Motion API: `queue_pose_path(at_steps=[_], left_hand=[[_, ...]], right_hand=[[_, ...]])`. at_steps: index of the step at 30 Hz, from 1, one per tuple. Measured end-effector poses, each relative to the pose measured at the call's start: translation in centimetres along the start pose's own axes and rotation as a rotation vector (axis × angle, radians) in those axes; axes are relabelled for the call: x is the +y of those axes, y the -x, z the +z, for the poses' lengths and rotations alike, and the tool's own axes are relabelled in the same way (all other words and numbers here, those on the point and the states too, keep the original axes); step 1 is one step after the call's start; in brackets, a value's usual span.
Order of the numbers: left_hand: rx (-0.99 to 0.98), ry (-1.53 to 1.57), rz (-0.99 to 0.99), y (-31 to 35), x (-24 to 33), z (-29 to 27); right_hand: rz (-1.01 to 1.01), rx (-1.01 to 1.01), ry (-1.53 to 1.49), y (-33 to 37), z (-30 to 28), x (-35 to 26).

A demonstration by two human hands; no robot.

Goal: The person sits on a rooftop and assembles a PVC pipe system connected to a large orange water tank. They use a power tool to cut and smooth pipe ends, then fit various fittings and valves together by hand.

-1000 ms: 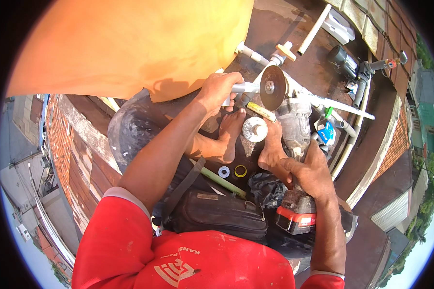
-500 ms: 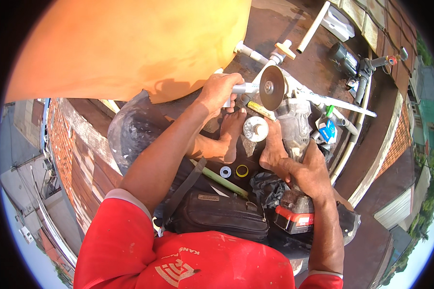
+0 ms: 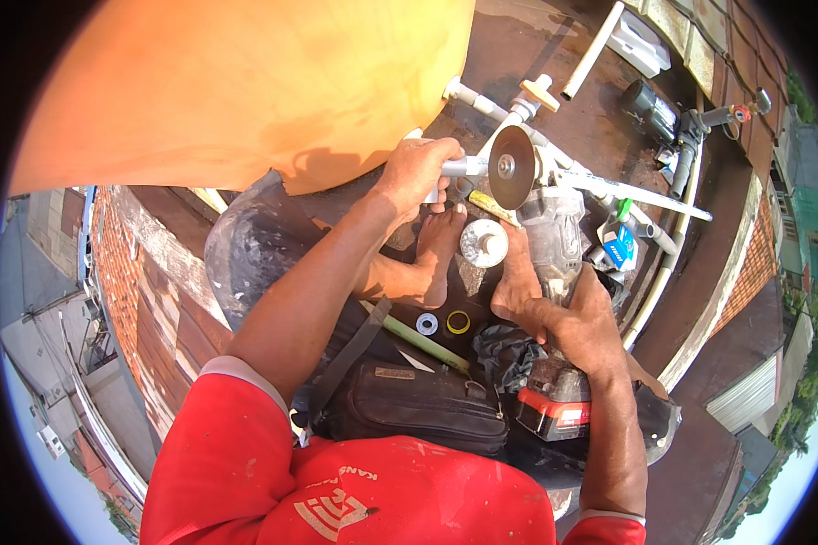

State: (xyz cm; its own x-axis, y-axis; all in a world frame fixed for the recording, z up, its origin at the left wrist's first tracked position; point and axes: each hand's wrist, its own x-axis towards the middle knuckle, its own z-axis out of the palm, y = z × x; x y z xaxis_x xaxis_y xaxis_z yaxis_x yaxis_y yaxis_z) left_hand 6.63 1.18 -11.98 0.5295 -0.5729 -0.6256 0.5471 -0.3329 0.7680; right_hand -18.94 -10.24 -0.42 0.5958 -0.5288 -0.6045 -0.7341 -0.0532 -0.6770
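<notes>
My left hand (image 3: 418, 171) is closed around a short grey plastic pipe piece (image 3: 466, 167), its end pointing right. In my right hand (image 3: 588, 329) is a cordless angle grinder (image 3: 554, 227), gripped by the body, with a red and black battery (image 3: 554, 413) at its rear. The grinder's thin dark cutting disc (image 3: 513, 169) stands right at the pipe's end; whether it touches cannot be told. Below the disc, between my bare feet, sits a round white-topped can (image 3: 484, 243). A yellow tube (image 3: 493, 208) lies just above the can.
A large orange tank (image 3: 245, 100) fills the upper left. Joined white pipes (image 3: 641, 195) and a dark pump (image 3: 650, 112) lie right. Near my lap are a black bag (image 3: 409, 404), a white tape roll (image 3: 427, 323) and a yellow ring (image 3: 458, 322). Roof tiles slope away on both sides.
</notes>
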Motion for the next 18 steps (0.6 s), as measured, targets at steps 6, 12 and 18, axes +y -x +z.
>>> queue_pose_path(at_steps=[6,12,18], left_hand=[[0.008,-0.014,-0.001,-0.06,-0.09,0.01],[-0.004,-0.016,0.009,-0.12,-0.13,-0.06],[0.0,-0.014,0.022,-0.13,-0.14,-0.05]], right_hand=[[0.021,0.01,-0.004,-0.09,0.23,0.17],[-0.019,0.018,-0.028,-0.16,0.31,0.75],[0.003,0.009,0.011,-0.22,0.16,0.28]])
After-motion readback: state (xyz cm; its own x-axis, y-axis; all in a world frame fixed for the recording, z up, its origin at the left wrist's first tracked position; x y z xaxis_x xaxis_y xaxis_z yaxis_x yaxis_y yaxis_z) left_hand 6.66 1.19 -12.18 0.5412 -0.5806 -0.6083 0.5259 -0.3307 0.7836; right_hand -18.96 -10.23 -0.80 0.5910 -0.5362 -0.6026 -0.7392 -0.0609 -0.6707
